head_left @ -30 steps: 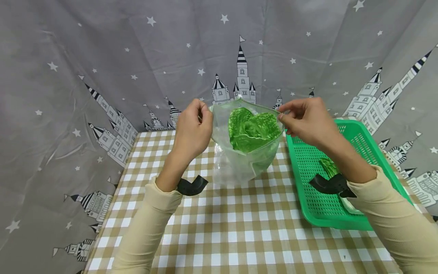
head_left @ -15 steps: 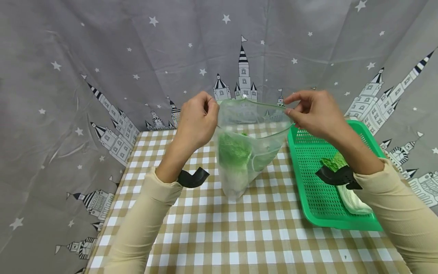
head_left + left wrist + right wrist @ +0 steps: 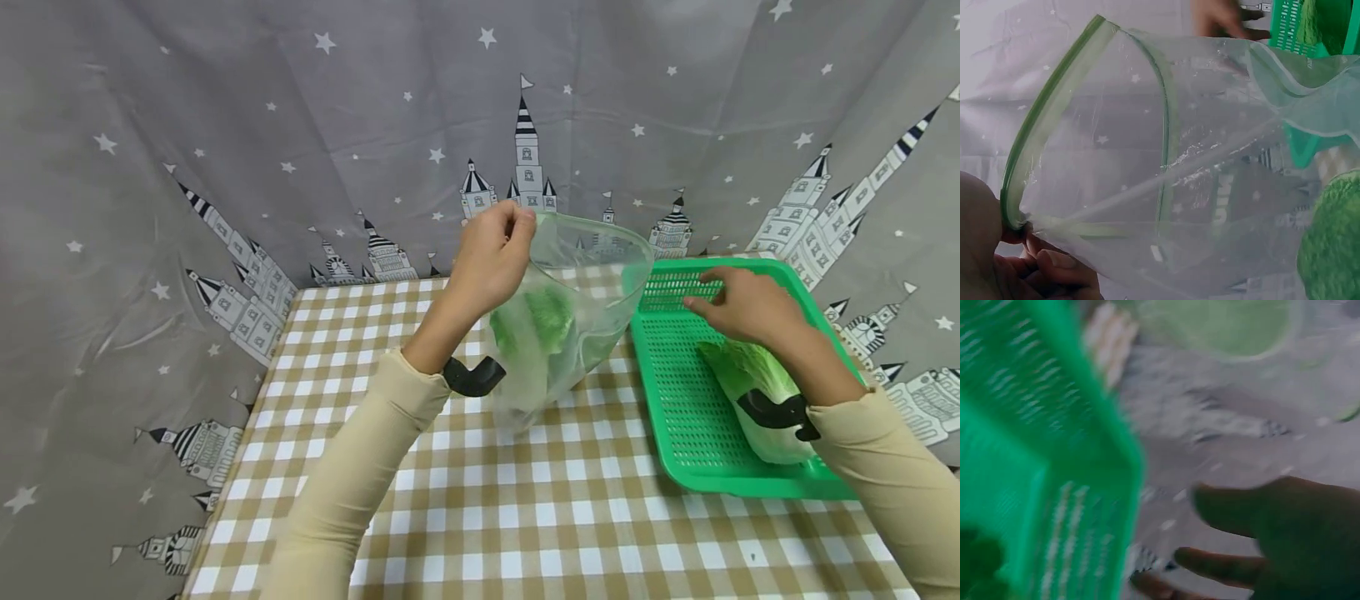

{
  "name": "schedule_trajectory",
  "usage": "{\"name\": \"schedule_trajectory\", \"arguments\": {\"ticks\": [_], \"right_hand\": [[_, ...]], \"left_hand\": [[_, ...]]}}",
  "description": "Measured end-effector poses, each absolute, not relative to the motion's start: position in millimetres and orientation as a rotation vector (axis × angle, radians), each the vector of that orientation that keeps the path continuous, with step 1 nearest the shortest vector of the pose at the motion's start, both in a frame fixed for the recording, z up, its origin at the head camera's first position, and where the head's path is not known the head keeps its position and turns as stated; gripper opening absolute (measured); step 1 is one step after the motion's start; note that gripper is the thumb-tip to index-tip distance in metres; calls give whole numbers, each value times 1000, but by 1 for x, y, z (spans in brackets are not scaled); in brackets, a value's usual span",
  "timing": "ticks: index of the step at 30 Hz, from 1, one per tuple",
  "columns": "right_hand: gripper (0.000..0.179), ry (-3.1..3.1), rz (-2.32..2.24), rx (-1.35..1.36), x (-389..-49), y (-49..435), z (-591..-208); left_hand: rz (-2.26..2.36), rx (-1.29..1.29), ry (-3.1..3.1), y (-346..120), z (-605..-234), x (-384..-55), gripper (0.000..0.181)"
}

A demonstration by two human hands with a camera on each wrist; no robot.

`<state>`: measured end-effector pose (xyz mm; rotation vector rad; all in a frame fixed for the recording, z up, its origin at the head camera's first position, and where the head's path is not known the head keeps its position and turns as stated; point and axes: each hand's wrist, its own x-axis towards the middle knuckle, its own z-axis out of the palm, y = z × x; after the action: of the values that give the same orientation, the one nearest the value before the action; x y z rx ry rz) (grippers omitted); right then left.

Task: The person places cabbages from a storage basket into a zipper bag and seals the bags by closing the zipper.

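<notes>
My left hand [image 3: 491,260] pinches the rim of a clear zip bag [image 3: 611,329], whose mouth hangs wide. The green zip strip [image 3: 1047,106] runs up from my fingers in the left wrist view. Low inside the bag stands a leafy napa cabbage [image 3: 551,321], dimmed by the plastic. My right hand [image 3: 753,308] is over the green basket [image 3: 654,417], fingers spread and holding nothing. Below it a second napa cabbage [image 3: 772,442] lies in the basket, partly covered by the hand and wrist strap. The right wrist view is blurred.
A brown-and-white checked cloth [image 3: 480,517] covers the table. Behind it hangs a grey curtain [image 3: 360,108] printed with castles and stars. The basket takes up the table's right side, close beside the bag.
My right hand has let go of the bag's rim and moved right and down over the basket. My left hand has shifted right with the bag. The cabbage has sunk deeper into the bag.
</notes>
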<state>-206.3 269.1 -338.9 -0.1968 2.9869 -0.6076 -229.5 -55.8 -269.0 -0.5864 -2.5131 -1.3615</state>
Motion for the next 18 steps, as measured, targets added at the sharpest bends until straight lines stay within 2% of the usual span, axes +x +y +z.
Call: {"name": "schedule_trajectory", "arguments": {"ticks": [4,8,14,18], "right_hand": [[97,2863,-334,-153,-201,291,-361],[124,2735,-266,-83,-195,300,-373],[136,2532,-401,-88,-195,305,-391],[132,2452,-431,-95,-197,308,-400]], "left_hand": [[-1388,-615,-2510,-45,-273,-235,27],[-1399,-648,-2514,-36,-278,-237,26],[-1395,-731,-2546,-19,-288,-238,26],[-1384,-776,-2556,-9,-293,-237,26]]}}
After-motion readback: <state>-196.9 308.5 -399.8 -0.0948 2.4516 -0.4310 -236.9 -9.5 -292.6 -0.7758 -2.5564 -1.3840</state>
